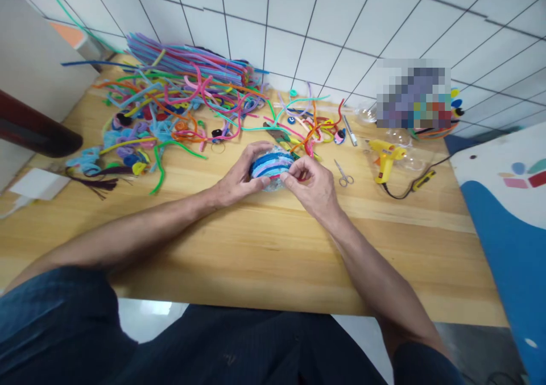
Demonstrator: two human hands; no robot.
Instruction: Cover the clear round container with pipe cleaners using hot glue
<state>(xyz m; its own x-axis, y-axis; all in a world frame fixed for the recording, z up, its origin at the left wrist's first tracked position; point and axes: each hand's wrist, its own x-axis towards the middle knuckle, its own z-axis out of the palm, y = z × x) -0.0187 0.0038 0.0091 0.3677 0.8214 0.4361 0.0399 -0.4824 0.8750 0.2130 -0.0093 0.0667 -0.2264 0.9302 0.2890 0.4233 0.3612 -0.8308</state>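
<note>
A round ball [272, 162] with bands of dark blue, light blue and lilac pipe cleaner sits between my hands over the middle of the table. My left hand [239, 177] grips its left side, thumb along the near edge and fingers over the top. Against the ball's right side, my right hand [313, 183] pinches a red pipe cleaner [275, 177] that runs along the near face. Part of that strand is hidden by the fingers. Just behind the ball lie dark-handled pliers [275, 132], partly covered.
A loose heap of coloured pipe cleaners [170, 106] spreads across the back left, below a thick bundle [187, 61]. To the right are small scissors [343, 174], a pen [350, 131], a yellow glue gun [386, 158] with its cord, a yellow cutter [424, 180] and clear plastic balls [412, 157].
</note>
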